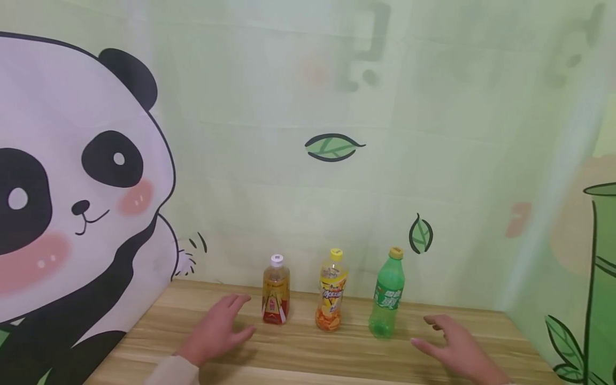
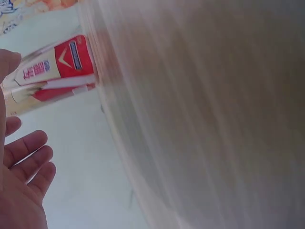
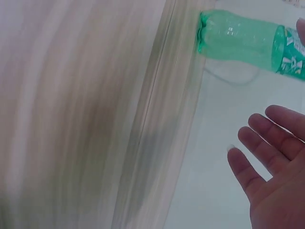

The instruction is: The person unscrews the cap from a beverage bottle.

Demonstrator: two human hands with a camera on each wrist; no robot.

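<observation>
Three drink bottles stand upright in a row on the wooden table. On the left is a brown tea bottle [image 1: 276, 294] with a white cap and a red and gold label, also seen close up in the left wrist view as a red-labelled bottle [image 2: 71, 59]. The middle bottle [image 1: 331, 294] has a yellow cap and orange contents low down. At the right stands a green soda bottle [image 1: 387, 294] with a yellow cap. My left hand [image 1: 216, 329] is left of the tea bottle, fingers apart, holding nothing. Right of the green bottle, my right hand [image 3: 281, 162] holds nothing, its fingers extended.
The wooden table [image 1: 298, 363] reaches back to a pale green cloth backdrop [image 1: 269, 187]. A large panda [image 1: 110, 214] is printed at the left, and leaves [image 1: 332, 148] are printed in the middle. Green bamboo [image 1: 603, 299] is printed at the right.
</observation>
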